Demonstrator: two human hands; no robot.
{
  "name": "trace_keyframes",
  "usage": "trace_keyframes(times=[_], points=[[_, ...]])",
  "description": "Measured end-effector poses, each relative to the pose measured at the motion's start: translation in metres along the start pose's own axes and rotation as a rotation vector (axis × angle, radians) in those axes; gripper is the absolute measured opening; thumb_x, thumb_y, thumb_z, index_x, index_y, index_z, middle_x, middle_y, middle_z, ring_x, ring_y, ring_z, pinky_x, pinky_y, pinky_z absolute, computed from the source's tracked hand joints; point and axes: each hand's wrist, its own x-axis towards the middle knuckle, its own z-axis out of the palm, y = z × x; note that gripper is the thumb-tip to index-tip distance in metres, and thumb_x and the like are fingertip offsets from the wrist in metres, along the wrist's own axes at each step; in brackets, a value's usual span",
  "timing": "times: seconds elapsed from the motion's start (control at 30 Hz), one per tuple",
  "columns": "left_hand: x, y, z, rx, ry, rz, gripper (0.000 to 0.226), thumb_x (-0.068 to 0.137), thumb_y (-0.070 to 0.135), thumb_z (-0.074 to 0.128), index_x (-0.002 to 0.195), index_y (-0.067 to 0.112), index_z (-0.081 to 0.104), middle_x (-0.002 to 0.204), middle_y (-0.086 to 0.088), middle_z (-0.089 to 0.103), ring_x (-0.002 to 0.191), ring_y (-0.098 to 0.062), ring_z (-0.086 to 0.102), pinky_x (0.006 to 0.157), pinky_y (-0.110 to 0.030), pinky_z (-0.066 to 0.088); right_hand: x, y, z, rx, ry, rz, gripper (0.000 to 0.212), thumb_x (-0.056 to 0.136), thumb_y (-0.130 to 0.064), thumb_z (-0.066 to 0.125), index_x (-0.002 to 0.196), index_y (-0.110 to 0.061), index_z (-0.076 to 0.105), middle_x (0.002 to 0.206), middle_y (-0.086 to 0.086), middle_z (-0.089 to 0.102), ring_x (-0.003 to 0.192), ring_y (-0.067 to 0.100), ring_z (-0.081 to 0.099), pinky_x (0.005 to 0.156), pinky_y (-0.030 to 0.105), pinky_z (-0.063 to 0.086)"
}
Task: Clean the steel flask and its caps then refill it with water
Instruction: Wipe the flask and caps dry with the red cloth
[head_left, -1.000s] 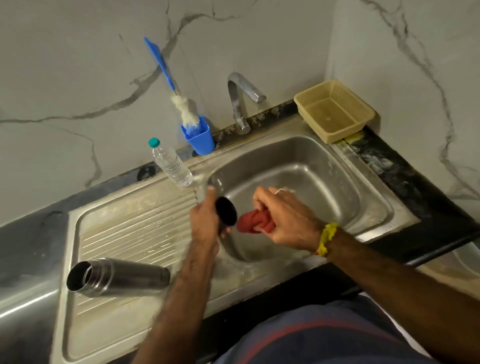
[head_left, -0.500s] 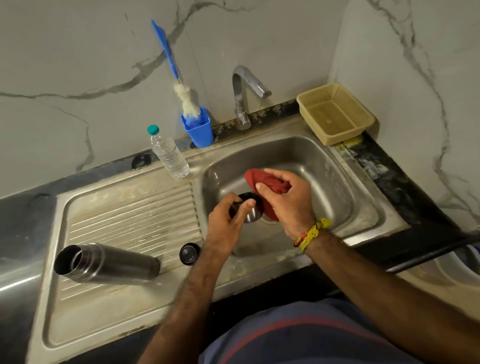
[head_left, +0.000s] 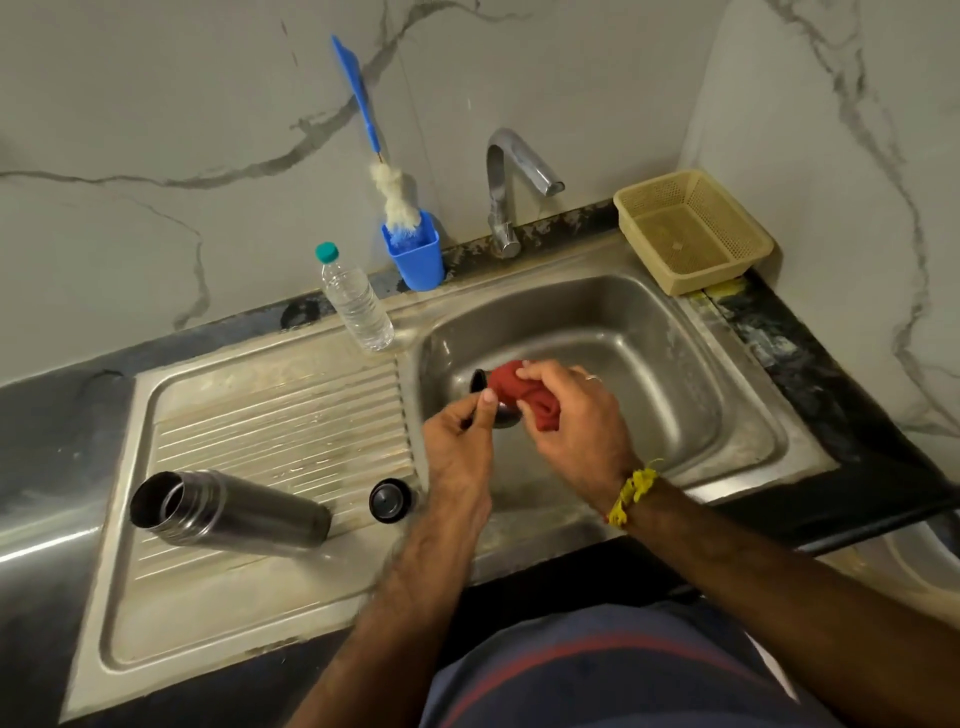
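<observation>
The steel flask (head_left: 228, 509) lies on its side on the ribbed drainboard, its open mouth facing left. A small black inner cap (head_left: 388, 501) sits on the drainboard near the basin's edge. Over the sink basin (head_left: 675, 364), my left hand (head_left: 460, 441) holds the steel cup cap (head_left: 479, 382), mostly hidden by fingers and cloth. My right hand (head_left: 571, 415) grips a bunched red cloth (head_left: 519, 392) and presses it against the cap.
A steel tap (head_left: 511, 176) stands behind the basin. A blue cup (head_left: 415, 249) holds a bottle brush (head_left: 387, 171). A clear plastic water bottle (head_left: 356, 299) stands beside it. A beige plastic basket (head_left: 691, 228) sits at the back right on the black counter.
The black inner cap now lies on the drainboard, put down from my left hand. My left hand took up the steel cup cap and my right hand brought the red cloth onto it.
</observation>
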Motion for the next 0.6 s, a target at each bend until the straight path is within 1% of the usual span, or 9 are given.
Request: trace_keyframes(times=[0.1, 0.2, 0.23, 0.3, 0.37, 0.43, 0.5, 0.53, 0.6], points=[[-0.011, -0.001, 0.012, -0.129, -0.013, -0.117, 0.013, 0.097, 0.007, 0.065, 0.099, 0.003, 0.078, 0.078, 0.000, 0.077, 0.073, -0.005, 0.072, 0.078, -0.021, 0.057, 0.015, -0.001, 0.004, 0.036, 0.135, 0.075, 0.040, 0.081, -0.008, 0.071, 0.120, -0.018, 0.069, 0.112, 0.005, 0.072, 0.102, 0.026, 0.065, 0.090, 0.040, 0.054], [-0.002, 0.005, 0.010, -0.328, 0.001, -0.225, 0.014, 0.095, 0.003, 0.065, 0.090, 0.005, 0.078, 0.079, -0.005, 0.076, 0.074, -0.013, 0.069, 0.074, -0.023, 0.057, 0.000, -0.009, 0.010, -0.060, 0.148, -0.167, 0.039, 0.085, -0.005, 0.071, 0.123, -0.013, 0.070, 0.126, 0.004, 0.068, 0.113, 0.028, 0.063, 0.100, 0.040, 0.049], [-0.002, 0.006, 0.008, -0.376, -0.019, -0.260, 0.014, 0.095, 0.003, 0.066, 0.089, 0.006, 0.078, 0.083, -0.008, 0.076, 0.076, -0.015, 0.068, 0.079, -0.026, 0.057, -0.005, -0.004, 0.009, -0.085, 0.154, -0.211, 0.039, 0.084, -0.005, 0.071, 0.123, -0.013, 0.070, 0.128, 0.004, 0.068, 0.113, 0.029, 0.064, 0.100, 0.041, 0.049], [-0.004, 0.004, 0.009, -0.450, -0.042, -0.336, 0.011, 0.096, 0.006, 0.065, 0.097, 0.003, 0.076, 0.090, -0.011, 0.076, 0.077, -0.017, 0.071, 0.083, -0.029, 0.059, 0.003, 0.004, 0.007, -0.050, 0.201, -0.123, 0.040, 0.083, -0.004, 0.070, 0.121, -0.012, 0.071, 0.126, 0.004, 0.069, 0.110, 0.030, 0.065, 0.096, 0.043, 0.051], [-0.003, 0.005, 0.014, -0.515, -0.050, -0.384, 0.010, 0.097, 0.008, 0.064, 0.099, 0.004, 0.073, 0.085, -0.008, 0.075, 0.069, -0.013, 0.072, 0.073, -0.025, 0.061, 0.011, 0.005, 0.007, -0.012, 0.259, -0.053, 0.039, 0.081, -0.003, 0.070, 0.119, -0.010, 0.072, 0.123, 0.006, 0.070, 0.108, 0.030, 0.067, 0.094, 0.044, 0.053], [0.005, 0.012, 0.016, -0.587, -0.045, -0.408, 0.006, 0.093, 0.009, 0.067, 0.097, 0.007, 0.071, 0.073, -0.003, 0.070, 0.058, -0.009, 0.064, 0.059, -0.020, 0.057, 0.001, -0.003, 0.012, -0.038, 0.286, -0.177, 0.035, 0.084, -0.004, 0.071, 0.118, -0.009, 0.072, 0.125, 0.007, 0.069, 0.107, 0.031, 0.067, 0.096, 0.041, 0.052], [0.008, 0.016, 0.014, -0.644, -0.046, -0.402, 0.018, 0.089, 0.009, 0.069, 0.105, 0.003, 0.070, 0.081, -0.006, 0.072, 0.067, -0.011, 0.067, 0.066, -0.021, 0.058, -0.011, -0.003, 0.014, -0.014, 0.314, -0.256, 0.032, 0.085, -0.004, 0.072, 0.117, -0.008, 0.073, 0.124, 0.008, 0.070, 0.105, 0.029, 0.068, 0.093, 0.040, 0.054], [0.007, 0.018, 0.013, -0.663, -0.051, -0.390, 0.018, 0.090, 0.008, 0.068, 0.107, 0.002, 0.069, 0.087, -0.008, 0.074, 0.075, -0.014, 0.070, 0.073, -0.023, 0.059, -0.011, -0.002, 0.013, 0.046, 0.334, -0.198, 0.034, 0.083, -0.003, 0.073, 0.116, -0.008, 0.073, 0.122, 0.008, 0.070, 0.105, 0.026, 0.069, 0.092, 0.040, 0.055], [0.006, 0.018, 0.013, -0.679, -0.060, -0.371, 0.010, 0.093, 0.008, 0.065, 0.101, 0.004, 0.068, 0.088, -0.008, 0.074, 0.075, -0.014, 0.073, 0.080, -0.025, 0.060, -0.003, -0.004, 0.010, 0.232, 0.388, 0.038, 0.035, 0.080, -0.002, 0.076, 0.114, -0.007, 0.073, 0.116, 0.007, 0.073, 0.105, 0.019, 0.070, 0.093, 0.040, 0.056]])
